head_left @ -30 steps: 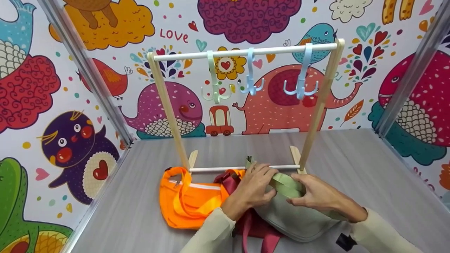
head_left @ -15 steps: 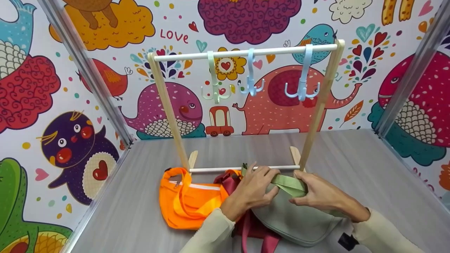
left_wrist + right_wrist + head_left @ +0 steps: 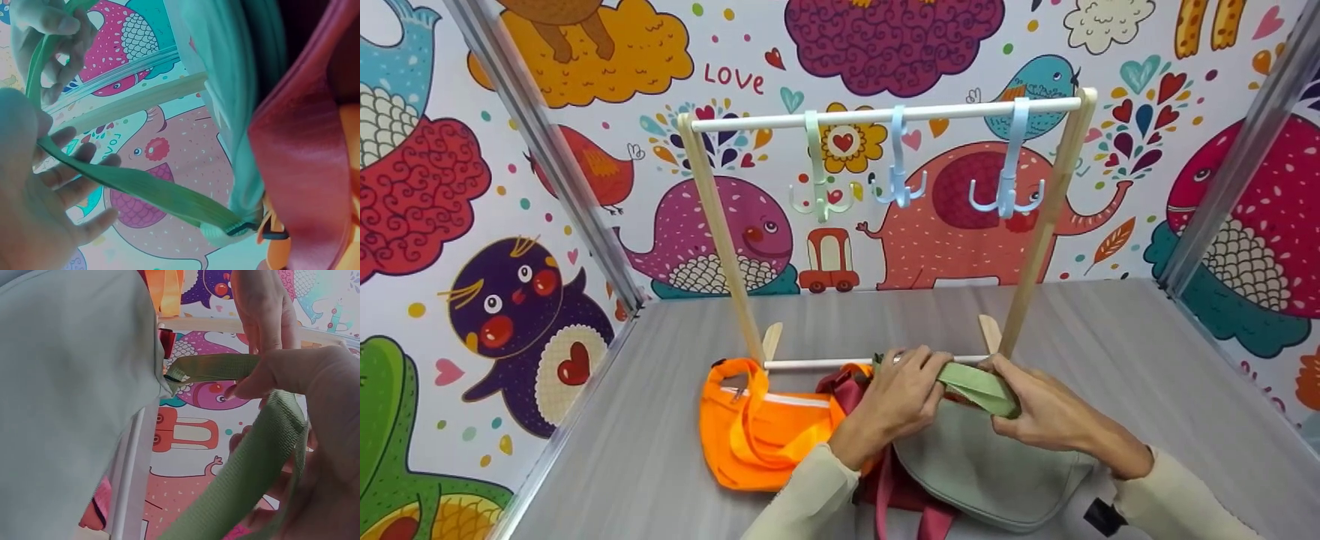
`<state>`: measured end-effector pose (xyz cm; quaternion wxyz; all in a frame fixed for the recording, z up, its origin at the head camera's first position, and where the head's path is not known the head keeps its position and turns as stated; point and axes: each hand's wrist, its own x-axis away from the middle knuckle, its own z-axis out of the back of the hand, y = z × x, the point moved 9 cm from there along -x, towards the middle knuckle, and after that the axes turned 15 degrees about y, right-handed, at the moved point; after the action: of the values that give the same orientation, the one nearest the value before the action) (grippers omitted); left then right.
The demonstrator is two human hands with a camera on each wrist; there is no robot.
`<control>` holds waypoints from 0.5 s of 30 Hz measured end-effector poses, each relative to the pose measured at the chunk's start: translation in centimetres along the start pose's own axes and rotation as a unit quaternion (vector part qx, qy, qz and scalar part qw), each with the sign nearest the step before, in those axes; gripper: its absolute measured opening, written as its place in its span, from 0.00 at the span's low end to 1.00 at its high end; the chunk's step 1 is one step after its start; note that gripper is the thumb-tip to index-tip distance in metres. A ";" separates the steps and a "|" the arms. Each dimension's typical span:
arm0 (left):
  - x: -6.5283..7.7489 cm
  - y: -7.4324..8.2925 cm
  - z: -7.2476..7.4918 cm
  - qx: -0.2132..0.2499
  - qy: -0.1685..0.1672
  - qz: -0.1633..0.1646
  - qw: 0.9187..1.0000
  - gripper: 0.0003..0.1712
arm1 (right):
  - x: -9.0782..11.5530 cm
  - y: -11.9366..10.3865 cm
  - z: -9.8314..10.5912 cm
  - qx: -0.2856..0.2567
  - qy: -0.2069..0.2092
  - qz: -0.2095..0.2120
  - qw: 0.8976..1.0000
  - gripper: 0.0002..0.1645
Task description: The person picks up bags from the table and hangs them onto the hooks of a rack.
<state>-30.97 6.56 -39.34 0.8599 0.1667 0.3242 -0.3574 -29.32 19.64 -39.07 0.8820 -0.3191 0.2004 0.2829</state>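
Note:
A grey-green bag [image 3: 1005, 472] lies before the rack, with a light green webbing strap [image 3: 981, 390]. My left hand [image 3: 901, 391] pinches the strap between thumb and fingers; in the left wrist view the strap [image 3: 157, 194] runs from it to a buckle end at the bag. My right hand [image 3: 1046, 412] grips a folded part of the strap, seen as a loop of webbing [image 3: 242, 469] in the right wrist view. Partly under the grey-green bag is a burgundy bag [image 3: 304, 140]. An orange bag [image 3: 720, 450] with a white zip lies left of my hands.
A wooden rack [image 3: 720, 240] stands behind the bags. From its white top rail [image 3: 757, 122] hang one green hook [image 3: 819, 172] and two blue hooks, a middle hook [image 3: 898, 161] and a right hook [image 3: 1009, 165]. Printed walls enclose the grey tabletop [image 3: 622, 435].
The strap's rounded loop between my hands has flattened into a narrow band. My right hand has shifted slightly right. The grey-green bag has slid a little toward me; the orange bag stays put.

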 end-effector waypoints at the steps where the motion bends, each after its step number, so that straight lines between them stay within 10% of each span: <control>1: -0.1 -0.1 0.1 0.001 0.000 0.003 1.000 0.17 | -0.1 0.0 0.2 -0.006 0.000 -0.006 1.000 0.35; 15: -0.9 -1.4 1.6 0.018 0.031 0.051 0.998 0.18 | -0.4 1.0 3.2 -0.043 0.023 -0.073 0.996 0.19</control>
<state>-31.72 5.25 -37.64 0.8632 0.2098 0.3354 -0.3136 -29.70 22.33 -37.05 0.8811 -0.3766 0.1843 0.2189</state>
